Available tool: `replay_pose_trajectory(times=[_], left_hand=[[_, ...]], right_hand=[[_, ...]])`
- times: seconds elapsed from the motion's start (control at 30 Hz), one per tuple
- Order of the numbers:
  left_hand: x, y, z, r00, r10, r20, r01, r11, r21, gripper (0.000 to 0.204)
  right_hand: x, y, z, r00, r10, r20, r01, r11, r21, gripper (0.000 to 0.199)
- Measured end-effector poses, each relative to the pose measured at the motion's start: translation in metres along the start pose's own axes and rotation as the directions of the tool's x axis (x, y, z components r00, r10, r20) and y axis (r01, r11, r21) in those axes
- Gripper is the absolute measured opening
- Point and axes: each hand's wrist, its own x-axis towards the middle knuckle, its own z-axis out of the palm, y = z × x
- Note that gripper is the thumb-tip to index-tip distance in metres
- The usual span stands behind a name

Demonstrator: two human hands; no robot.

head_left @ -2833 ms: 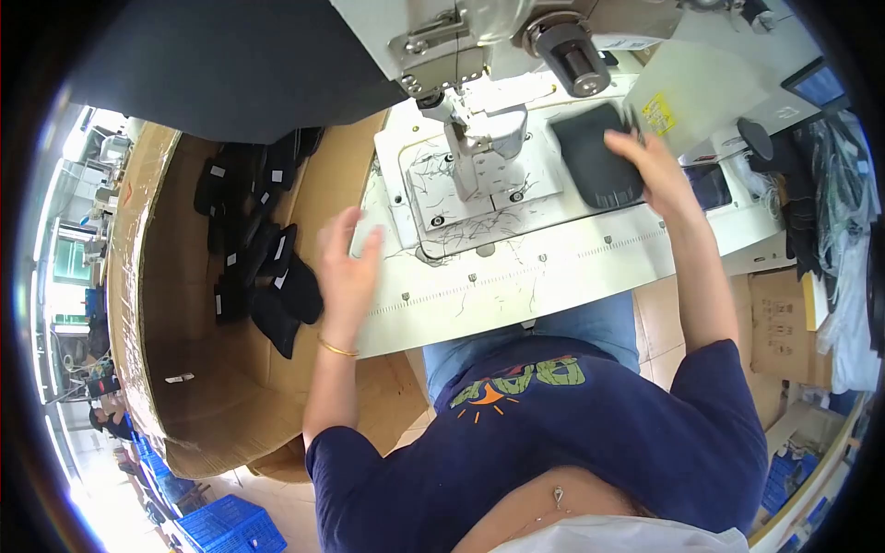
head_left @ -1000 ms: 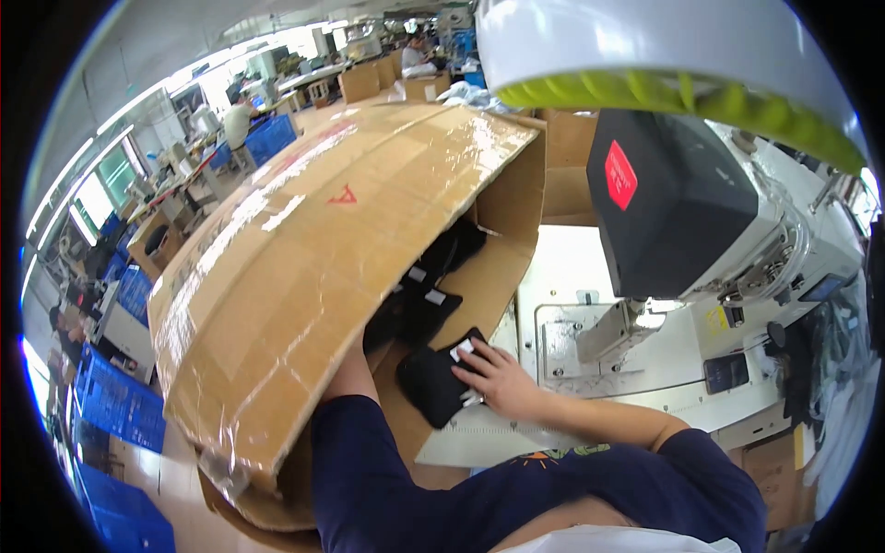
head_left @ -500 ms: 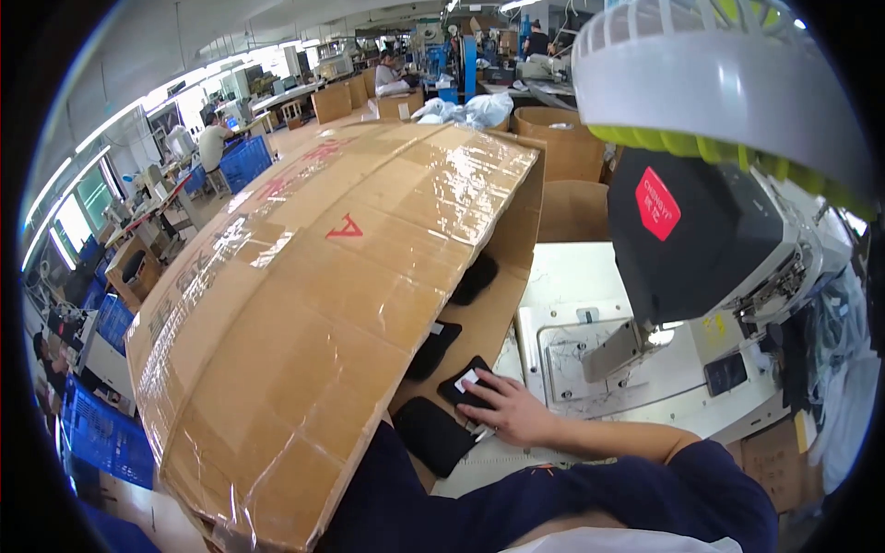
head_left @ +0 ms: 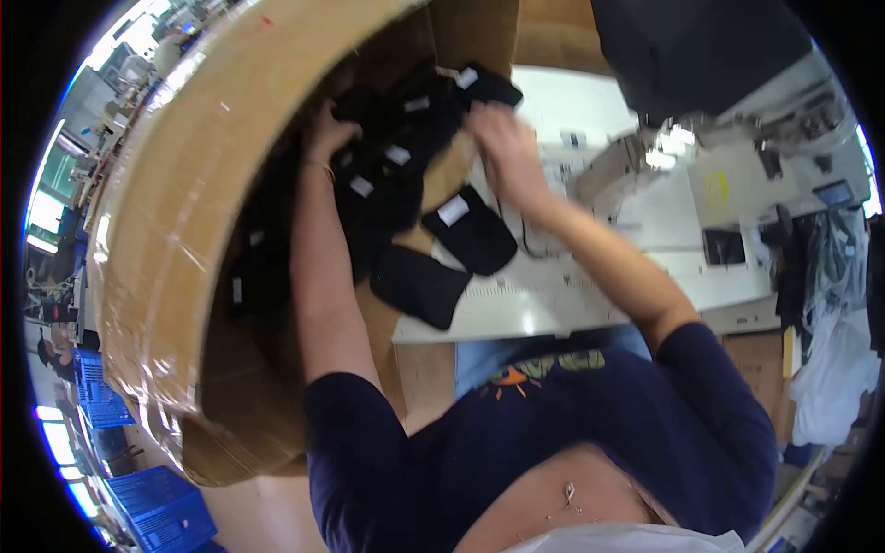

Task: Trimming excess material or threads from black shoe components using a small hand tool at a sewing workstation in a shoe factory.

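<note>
My left hand (head_left: 330,136) reaches inside a large cardboard box among dark pieces. Its thumb stands apart from the fingers, which are partly lost against the black. Slightly blurred, my right hand (head_left: 505,152) has its fingers stretched toward a black fabric piece with a white label (head_left: 493,88) at the box opening. The fingertips meet its lower edge. Several similar labelled black pieces (head_left: 392,198) are heaped between my hands. Nearer to me lie a labelled black piece (head_left: 475,235) and a plain-faced black piece (head_left: 419,284), side by side at the table edge.
The tape-covered cardboard box (head_left: 175,240) fills the left side. A white sewing machine table (head_left: 544,309) lies to the right, with the machine's arm (head_left: 618,170) and a dark phone-like slab (head_left: 724,247). Blue crates (head_left: 161,511) stand on the floor at lower left.
The view has tipped down into the box. My left arm has come into sight inside it. My right hand has left the labelled piece near the table edge and moved farther away.
</note>
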Motion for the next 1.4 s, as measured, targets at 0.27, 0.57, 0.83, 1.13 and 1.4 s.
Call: replay_pose_trajectory(times=[0.27,0.57,0.83,1.13,1.4], left_hand=[[-0.008,-0.001,-0.002,0.995,-0.097,-0.036,0.093,0.991,-0.095,0.065],[-0.05,0.033,-0.032,0.801,-0.135,-0.584,0.116,0.991,-0.07,0.032],[-0.151,0.109,-0.06,0.673,-0.094,-0.734,-0.173,0.945,-0.279,0.025],[-0.318,0.131,0.029,0.75,0.094,-0.654,-0.291,0.935,-0.2,0.028],[-0.321,0.149,0.029,0.801,0.251,-0.544,-0.414,0.887,-0.202,0.032]], right_hand=[[0.025,0.078,0.062,0.728,0.676,0.114,-0.634,0.727,-0.264,0.04],[-0.009,0.066,0.045,0.957,0.184,0.226,-0.187,0.982,-0.008,0.027],[0.024,0.048,0.057,0.954,0.192,-0.231,-0.169,0.979,0.117,0.03],[0.004,0.055,0.072,0.932,0.295,0.211,-0.278,0.955,-0.108,0.036],[-0.071,-0.008,-0.084,0.981,0.059,0.185,-0.146,0.853,0.501,0.023]])
